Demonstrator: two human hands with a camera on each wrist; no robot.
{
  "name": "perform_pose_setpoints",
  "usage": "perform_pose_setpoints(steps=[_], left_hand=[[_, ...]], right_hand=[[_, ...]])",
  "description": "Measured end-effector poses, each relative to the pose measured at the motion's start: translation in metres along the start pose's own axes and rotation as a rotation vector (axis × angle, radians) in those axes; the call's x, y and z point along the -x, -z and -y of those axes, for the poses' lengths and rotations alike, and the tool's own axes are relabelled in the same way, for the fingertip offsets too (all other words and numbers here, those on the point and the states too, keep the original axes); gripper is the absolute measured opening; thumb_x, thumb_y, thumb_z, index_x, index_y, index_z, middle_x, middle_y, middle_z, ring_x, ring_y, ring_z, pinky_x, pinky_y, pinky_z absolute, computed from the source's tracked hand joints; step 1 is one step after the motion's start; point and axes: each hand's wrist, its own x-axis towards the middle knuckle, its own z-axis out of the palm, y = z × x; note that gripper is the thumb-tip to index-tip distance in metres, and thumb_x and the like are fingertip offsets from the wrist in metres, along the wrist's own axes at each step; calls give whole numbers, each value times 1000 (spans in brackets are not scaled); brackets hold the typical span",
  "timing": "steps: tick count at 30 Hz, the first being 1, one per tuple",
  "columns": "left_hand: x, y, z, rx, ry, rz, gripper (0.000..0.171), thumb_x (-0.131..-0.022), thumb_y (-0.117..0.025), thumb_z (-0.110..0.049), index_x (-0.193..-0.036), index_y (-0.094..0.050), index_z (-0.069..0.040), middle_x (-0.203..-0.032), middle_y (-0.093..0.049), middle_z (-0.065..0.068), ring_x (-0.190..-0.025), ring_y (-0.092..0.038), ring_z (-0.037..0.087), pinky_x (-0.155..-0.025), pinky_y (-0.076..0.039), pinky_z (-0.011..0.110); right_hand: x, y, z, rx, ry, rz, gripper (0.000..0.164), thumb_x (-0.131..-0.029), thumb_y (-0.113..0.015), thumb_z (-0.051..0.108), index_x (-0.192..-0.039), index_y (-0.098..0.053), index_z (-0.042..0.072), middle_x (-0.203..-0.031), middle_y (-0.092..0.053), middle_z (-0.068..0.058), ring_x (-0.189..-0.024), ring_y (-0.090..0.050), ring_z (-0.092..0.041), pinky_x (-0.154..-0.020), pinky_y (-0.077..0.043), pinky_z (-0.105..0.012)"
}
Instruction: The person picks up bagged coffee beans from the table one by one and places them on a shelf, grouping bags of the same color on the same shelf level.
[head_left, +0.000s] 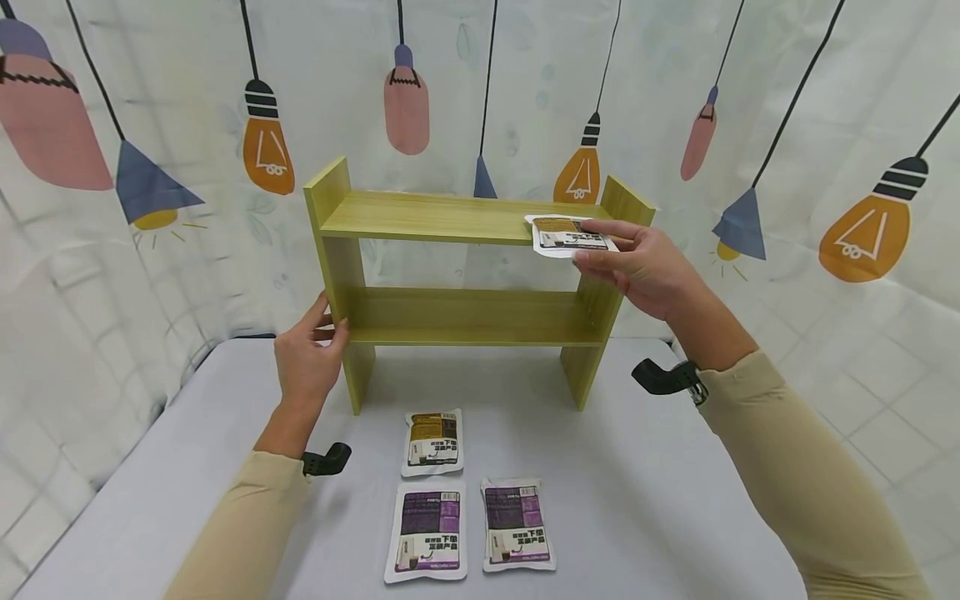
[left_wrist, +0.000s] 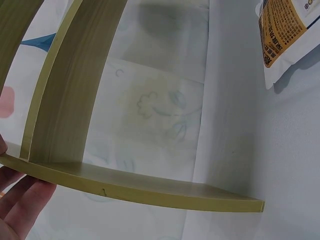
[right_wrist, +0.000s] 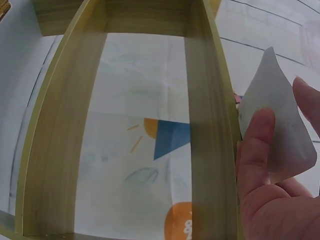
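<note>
A two-tier wooden shelf (head_left: 465, 317) with a yellow-green finish stands upright on the table. My left hand (head_left: 309, 346) grips the edge of its left side panel, fingers (left_wrist: 31, 200) on one face in the left wrist view. Near the right end of the top board, my right hand (head_left: 637, 262) pinches a white pouch with a brown-and-white label (head_left: 573, 237) at the board's front edge. The right wrist view shows the pouch's plain pale back (right_wrist: 280, 125) between thumb and fingers. Another brown-labelled pouch (head_left: 433, 442) lies in front of the shelf.
Two purple-labelled pouches (head_left: 429, 533) (head_left: 517, 525) lie side by side nearer the front of the white table (head_left: 622, 517). Behind the shelf hangs a pale curtain (head_left: 517, 100) printed with lamps and bulbs. Both wrists wear black straps with small mounts.
</note>
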Motion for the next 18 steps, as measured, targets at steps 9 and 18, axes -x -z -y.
perform_pose_setpoints(steps=[9,18], left_hand=[[0,0,3,-18,-12,3,55,-95,-69,-12,-146,-58,-27,-115,-77,17,-83,-76,37,-69,-38,-5],[-1,0,3,-17,-6,8,55,-95,-69,-14,-147,-58,-28,-116,-76,18,-81,-76,37,-69,-37,-6]], right_hand=[[-6,3,3,42,-33,-19,66,-87,-78,4,-149,-56,15,-138,-50,-10,-114,-64,-22,-89,-60,-25],[-8,5,8,29,-43,-15,69,-87,-78,3,-151,-52,11,-137,-48,-12,-100,-71,-19,-87,-61,-28]])
